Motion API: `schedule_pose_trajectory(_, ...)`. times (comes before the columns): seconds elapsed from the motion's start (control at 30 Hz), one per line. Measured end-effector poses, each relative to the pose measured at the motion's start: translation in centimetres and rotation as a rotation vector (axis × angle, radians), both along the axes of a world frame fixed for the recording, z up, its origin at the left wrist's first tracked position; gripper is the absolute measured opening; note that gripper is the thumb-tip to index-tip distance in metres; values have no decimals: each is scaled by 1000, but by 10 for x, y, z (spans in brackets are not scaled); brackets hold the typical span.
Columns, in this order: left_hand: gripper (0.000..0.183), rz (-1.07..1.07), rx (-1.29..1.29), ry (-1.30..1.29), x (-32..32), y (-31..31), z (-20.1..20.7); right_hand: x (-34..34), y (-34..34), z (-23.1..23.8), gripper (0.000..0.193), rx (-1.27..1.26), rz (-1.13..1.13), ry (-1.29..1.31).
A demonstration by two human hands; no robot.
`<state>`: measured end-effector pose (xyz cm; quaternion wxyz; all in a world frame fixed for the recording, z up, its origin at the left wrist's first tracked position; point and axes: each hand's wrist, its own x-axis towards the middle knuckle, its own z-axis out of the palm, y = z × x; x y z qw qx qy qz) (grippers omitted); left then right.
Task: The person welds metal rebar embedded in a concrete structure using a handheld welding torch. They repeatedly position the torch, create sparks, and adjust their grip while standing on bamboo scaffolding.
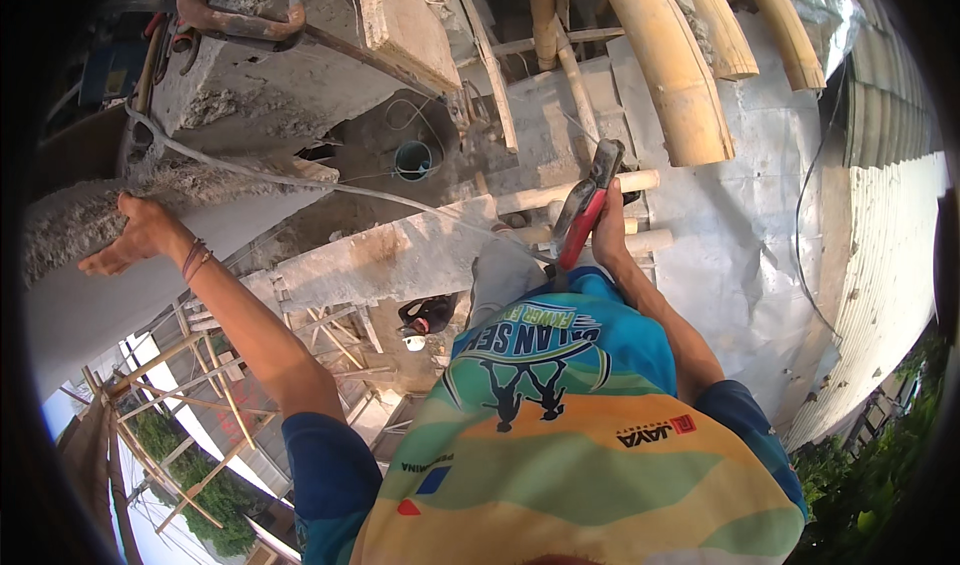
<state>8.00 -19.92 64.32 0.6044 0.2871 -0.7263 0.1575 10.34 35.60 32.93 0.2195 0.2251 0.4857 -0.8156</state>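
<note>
My left hand (132, 240) reaches out to the far left. Its fingers are spread against the rough edge of a concrete wall (70, 227), holding nothing. Close to my body, my right hand (610, 227) is closed around a red and black angle grinder (585, 220). The grinder's dark head points up and away from me; its disc cannot be made out clearly. A grey cable (380, 194) runs from the upper left across to the grinder's lower end.
Thick bamboo poles (690, 115) jut in from the top right, above metal sheeting (740, 235). A concrete ledge (385, 250) crosses ahead of me. Far below are a bucket (412, 161) and another person (428, 315). Bamboo scaffolding (190, 405) stands at lower left. A rusty clamp (240, 20) sits at upper left.
</note>
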Motion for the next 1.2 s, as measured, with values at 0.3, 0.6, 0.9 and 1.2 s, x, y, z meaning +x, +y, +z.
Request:
schedule_pose_trajectory(0.3,109,-104,-104,-8,-3,8,0,30,-28,12,60,71,-65,51)
schedule_pose_trajectory(0.6,108,-187,-54,2,-3,7,-4,73,-88,25,52,53,-418,53)
schedule_pose_trajectory(0.9,105,-356,-169,0,-3,-2,-6,122,-133,33,56,169,-756,-59)
schedule_pose_trajectory(1.2,83,-327,-179,90,-16,-17,-33,133,-158,56,57,212,-794,-77)
